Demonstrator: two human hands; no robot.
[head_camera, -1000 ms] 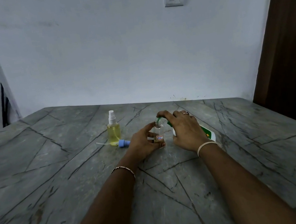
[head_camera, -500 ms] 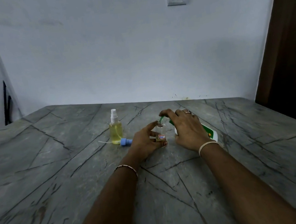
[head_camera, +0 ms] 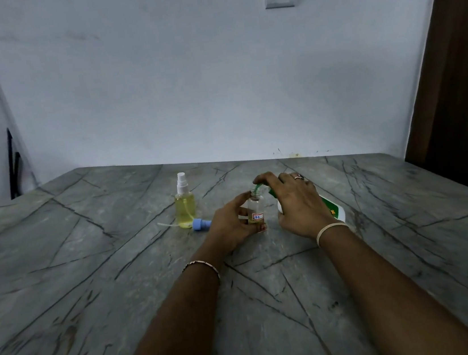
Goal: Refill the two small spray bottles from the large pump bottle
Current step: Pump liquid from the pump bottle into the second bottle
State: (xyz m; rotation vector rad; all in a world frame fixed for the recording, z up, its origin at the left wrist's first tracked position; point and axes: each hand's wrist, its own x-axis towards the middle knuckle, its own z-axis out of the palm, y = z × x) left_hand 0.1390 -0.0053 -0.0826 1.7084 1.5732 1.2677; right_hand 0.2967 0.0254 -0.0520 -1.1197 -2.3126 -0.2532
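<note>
Head view: near the middle of the grey table (head_camera: 92,285), the left hand (head_camera: 231,223) has its fingers curled round an uncapped small spray bottle (head_camera: 255,208), which stands upright. Just right of it, the right hand (head_camera: 297,201) covers the large pump bottle (head_camera: 334,212), fingers curled over the pump head, with the green spout (head_camera: 258,187) at the small bottle's mouth. Further left stands the 2nd spray bottle (head_camera: 185,210), filled with yellow liquid, with a loose blue sprayer cap (head_camera: 201,224) beside it.
</note>
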